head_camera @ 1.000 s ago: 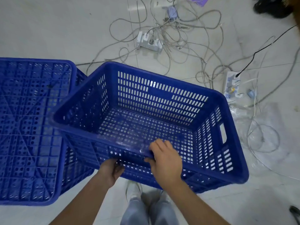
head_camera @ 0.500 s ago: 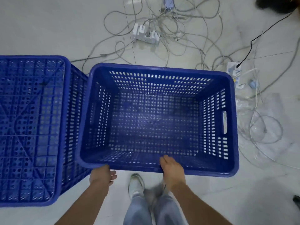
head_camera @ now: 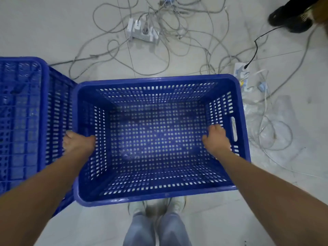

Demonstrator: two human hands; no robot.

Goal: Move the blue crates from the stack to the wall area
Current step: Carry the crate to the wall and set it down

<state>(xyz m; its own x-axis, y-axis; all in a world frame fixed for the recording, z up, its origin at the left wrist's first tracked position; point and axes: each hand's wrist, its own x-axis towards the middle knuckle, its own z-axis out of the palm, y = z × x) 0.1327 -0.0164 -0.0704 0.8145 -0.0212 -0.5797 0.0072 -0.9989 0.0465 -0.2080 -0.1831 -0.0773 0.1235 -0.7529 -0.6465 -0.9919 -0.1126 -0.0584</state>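
Observation:
An empty blue perforated crate [head_camera: 159,80] sits upright in front of me, mouth up, its long sides running left to right. My left hand [head_camera: 78,143] grips the rim of its left short wall. My right hand [head_camera: 215,139] presses on the inside of the right short wall, just beside the handle slot. To the left stands an upside-down blue crate [head_camera: 21,121], its ribbed bottom facing up, close against the upright crate's left wall.
A tangle of grey cables [head_camera: 168,29] and a white power strip [head_camera: 142,31] lie on the pale tiled floor beyond the crate. Another power strip [head_camera: 241,73] and loose wires lie at the right. Someone's dark shoe [head_camera: 291,16] is at the top right. My feet [head_camera: 158,206] are just below the crate.
The crate has gone from tilted to level and squared up in front of me. Both hands have left its near long wall and moved out to the two short walls.

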